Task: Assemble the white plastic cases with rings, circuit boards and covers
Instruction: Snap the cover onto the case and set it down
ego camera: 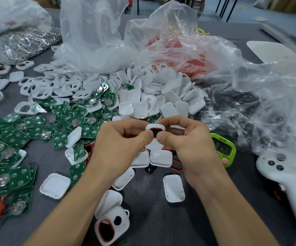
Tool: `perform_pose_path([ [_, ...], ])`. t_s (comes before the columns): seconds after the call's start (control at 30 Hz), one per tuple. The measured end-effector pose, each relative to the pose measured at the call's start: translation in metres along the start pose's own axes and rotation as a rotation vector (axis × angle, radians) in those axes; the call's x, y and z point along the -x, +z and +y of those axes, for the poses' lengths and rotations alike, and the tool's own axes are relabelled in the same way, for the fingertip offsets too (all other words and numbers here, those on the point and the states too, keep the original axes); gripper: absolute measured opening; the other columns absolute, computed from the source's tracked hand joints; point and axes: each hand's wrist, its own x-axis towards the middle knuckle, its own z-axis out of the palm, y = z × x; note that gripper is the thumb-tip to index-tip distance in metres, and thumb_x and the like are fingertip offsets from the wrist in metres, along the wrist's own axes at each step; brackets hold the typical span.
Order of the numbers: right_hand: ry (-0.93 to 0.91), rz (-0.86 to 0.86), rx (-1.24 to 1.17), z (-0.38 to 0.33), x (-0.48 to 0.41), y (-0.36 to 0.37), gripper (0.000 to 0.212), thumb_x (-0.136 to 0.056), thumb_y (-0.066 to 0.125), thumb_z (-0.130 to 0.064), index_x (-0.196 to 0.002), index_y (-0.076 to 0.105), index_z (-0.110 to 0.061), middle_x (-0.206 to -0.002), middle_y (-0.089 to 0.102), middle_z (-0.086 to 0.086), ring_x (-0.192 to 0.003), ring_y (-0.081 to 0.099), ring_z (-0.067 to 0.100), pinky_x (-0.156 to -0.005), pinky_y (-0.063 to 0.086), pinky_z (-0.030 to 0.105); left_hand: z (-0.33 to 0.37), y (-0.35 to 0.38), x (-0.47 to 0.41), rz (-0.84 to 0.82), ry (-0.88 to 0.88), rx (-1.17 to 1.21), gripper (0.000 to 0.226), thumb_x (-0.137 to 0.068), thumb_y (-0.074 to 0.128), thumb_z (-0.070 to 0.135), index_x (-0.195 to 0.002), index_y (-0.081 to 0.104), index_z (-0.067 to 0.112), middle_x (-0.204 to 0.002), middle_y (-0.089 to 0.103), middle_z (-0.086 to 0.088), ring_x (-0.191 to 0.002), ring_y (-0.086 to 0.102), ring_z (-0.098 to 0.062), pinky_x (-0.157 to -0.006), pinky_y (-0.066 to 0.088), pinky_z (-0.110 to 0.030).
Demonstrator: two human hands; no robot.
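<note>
My left hand point(124, 137) and right hand point(188, 139) cover the lower half of the white case point(155, 126) I pinch, so what lies below its red-rimmed opening is hidden from me. My right hand also hides the left edge of the green timer point(223, 148), whose digits are too blurred to read. The white controller point(285, 176) runs off the right edge. The clear bag point(220, 55) blurs its red contents point(175, 47).

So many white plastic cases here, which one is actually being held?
The white plastic case with a red-ringed dark opening, pinched between the left hand and right hand above the grey table; the others lie loose.
</note>
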Motion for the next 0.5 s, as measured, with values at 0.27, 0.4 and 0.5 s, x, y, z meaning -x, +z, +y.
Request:
perform_pose_path([
  [0.27,0.002,-0.022,0.003,-0.0006,0.0003,0.0014,0.028,-0.082,0.072,0.011,-0.078,0.076,-0.017,-0.069,0.075,0.005,-0.054,0.064,0.012,-0.054,0.051,0.025,0.0039,0.0053,0.0035,0.059,0.008,-0.073,0.014,-0.070,0.074,0.036,-0.081,0.081,0.033,-0.070,0.076,0.003,-0.057,0.065,-0.013,-0.059,0.059,-0.042],
  [0.4,-0.035,-0.067,0.025,0.0002,0.0004,0.0026,0.028,-0.083,0.070,0.008,-0.088,0.077,-0.018,-0.080,0.078,0.004,-0.071,0.070,0.015,-0.064,0.053,0.027,0.0035,0.0059,0.0017,0.159,-0.012,0.002,0.017,-0.063,0.080,0.043,-0.075,0.081,0.031,-0.066,0.075,0.003,-0.051,0.060,-0.006,-0.051,0.052,-0.022],
  [0.5,-0.073,-0.092,0.079,0.0019,0.0018,0.0042,0.031,-0.081,0.068,0.011,-0.093,0.077,-0.017,-0.086,0.080,0.004,-0.079,0.073,0.015,-0.069,0.054,0.025,0.0029,0.0060,0.0028,0.191,-0.018,0.042,0.008,-0.069,0.089,0.031,-0.072,0.082,0.028,-0.062,0.073,0.001,-0.046,0.056,-0.005,-0.047,0.048,-0.018],
])
